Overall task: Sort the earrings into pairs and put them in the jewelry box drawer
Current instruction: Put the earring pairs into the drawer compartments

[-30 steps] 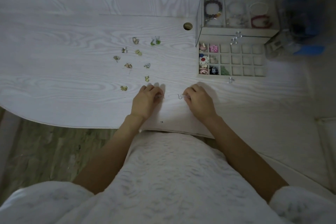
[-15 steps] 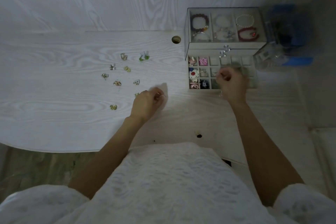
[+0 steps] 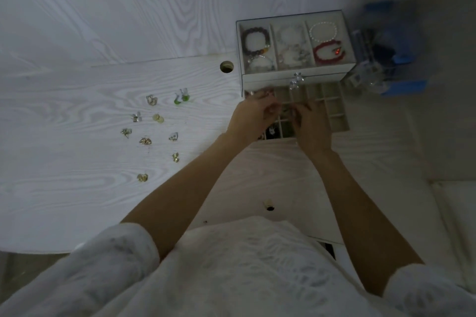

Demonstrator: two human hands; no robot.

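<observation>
Over the open drawer (image 3: 332, 110) of a jewelry box (image 3: 296, 73), at the right rear of a pale wood-grain table (image 3: 64, 162), two bare hands are brought close together. The left hand (image 3: 251, 117) is seen above the drawer's left columns, fingers curled inward; the right hand (image 3: 313, 127) is seen just beside it, above the middle columns, fingers likewise curled. A small earring appears to be pinched at each set of fingertips, but the picture is dim and blurred there, so what is held cannot be told with certainty.

The drawer is divided into a grid of small square compartments. Those on the right are seen bare; those on the left are mostly hidden beneath the hands. Which compartment lies under the fingertips cannot be told. Bracelets are seen through the clear lid of the box's upper tray.

Well apart to the left, loose earrings (image 3: 145, 141) are scattered on the table, among them a green pair (image 3: 182, 98) lying nearest the box. They lie to the left of both hands, so the left hand is judged the nearer for the next pick, while the drawer lies straight beneath both hands. The present step is judged to be the setting down of a matched pair into one compartment; much of the sorting is judged not yet done.
</observation>
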